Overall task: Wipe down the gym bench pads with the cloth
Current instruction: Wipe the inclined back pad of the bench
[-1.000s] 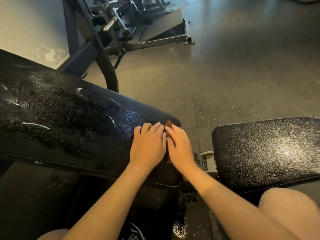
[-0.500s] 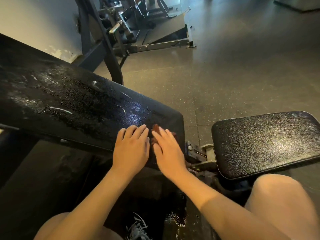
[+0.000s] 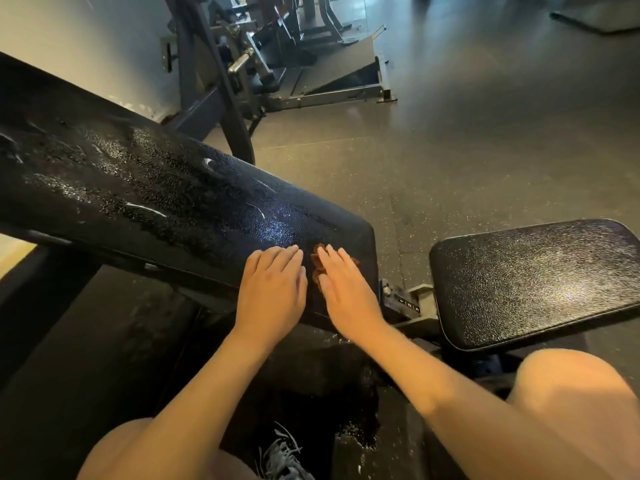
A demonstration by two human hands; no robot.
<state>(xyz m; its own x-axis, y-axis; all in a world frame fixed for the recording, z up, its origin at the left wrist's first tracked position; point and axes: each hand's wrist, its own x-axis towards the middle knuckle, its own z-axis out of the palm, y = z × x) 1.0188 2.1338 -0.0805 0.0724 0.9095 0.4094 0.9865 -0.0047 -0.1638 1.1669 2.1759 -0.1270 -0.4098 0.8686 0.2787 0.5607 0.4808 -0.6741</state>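
Both hands lie flat with fingers straight, gripping nothing. My right hand [image 3: 349,289] presses the small brown cloth [image 3: 318,268], mostly hidden under its fingers, at the lower end of the back pad [image 3: 156,188]. My left hand [image 3: 272,292] rests on the pad at the cloth's 9 o'clock. Risk, in my judgement: on this slick, wet surface the bunched cloth may slip from under flat fingers, or only smear the droplets glistening toward 10 o'clock. The seat pad [image 3: 536,282] sits at 3 o'clock. Speckled floor [image 3: 467,150]; weight machine [image 3: 263,64] at 12 o'clock; pale wall [image 3: 86,46] at 11.
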